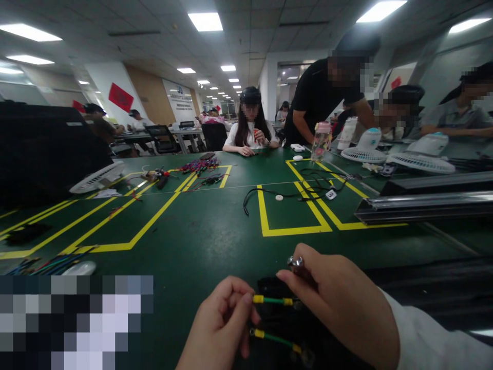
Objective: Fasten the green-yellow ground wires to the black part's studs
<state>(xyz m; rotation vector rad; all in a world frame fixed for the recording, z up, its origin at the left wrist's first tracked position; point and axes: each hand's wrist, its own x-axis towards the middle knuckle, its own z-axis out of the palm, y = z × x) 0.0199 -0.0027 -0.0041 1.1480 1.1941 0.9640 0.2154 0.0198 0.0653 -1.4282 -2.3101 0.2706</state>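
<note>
We find the left hand (227,321) with thumb and forefinger pinched at the left yellow end of the upper wire (274,301), a short green length. The right hand (341,295) is curled around a metal tool (296,263), its shiny head just above the upper wire's right end; whether the two touch, we cannot tell. Below lies the lower wire (279,339), a metal ring at its left end, over a dark piece (283,319) near the edge of the green table (200,262). For sound work, we advise keeping the upper wire straight without tugging it, seating the tool squarely, and keeping the lower wire clear of the fingers.
</note>
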